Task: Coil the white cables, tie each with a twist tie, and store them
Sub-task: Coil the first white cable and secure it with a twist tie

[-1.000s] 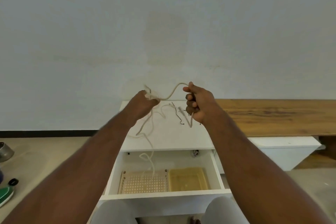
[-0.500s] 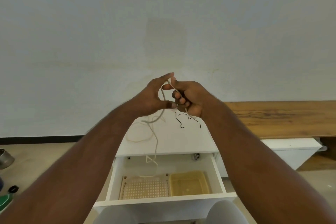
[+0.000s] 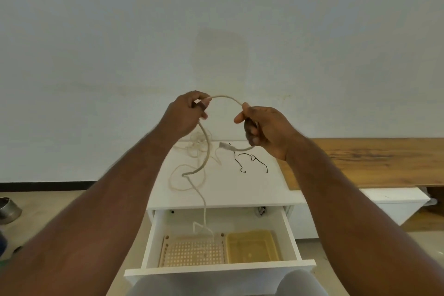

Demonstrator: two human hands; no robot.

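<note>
Both hands are raised above a white cabinet top (image 3: 228, 190). My left hand (image 3: 185, 115) and my right hand (image 3: 262, 127) each grip the same white cable (image 3: 225, 98), which arches between them. Its connector end (image 3: 224, 146) sticks out below my right hand. From my left hand the cable hangs down, bends and trails into the open drawer (image 3: 223, 269). A second white cable (image 3: 192, 149) lies loosely tangled on the cabinet top. Two dark twist ties (image 3: 249, 160) lie on the top to the right of it.
In the drawer sit a perforated beige tray (image 3: 192, 251) on the left and a yellow translucent tray (image 3: 252, 246) on the right. A wooden bench top (image 3: 374, 161) runs to the right. A metal pot (image 3: 8, 208) stands on the floor at far left. My knees are below the drawer front.
My hands met half a second ago, then drew apart, stretching an arch of cable between them. The view has tilted down slightly, so more of the drawer is visible.
</note>
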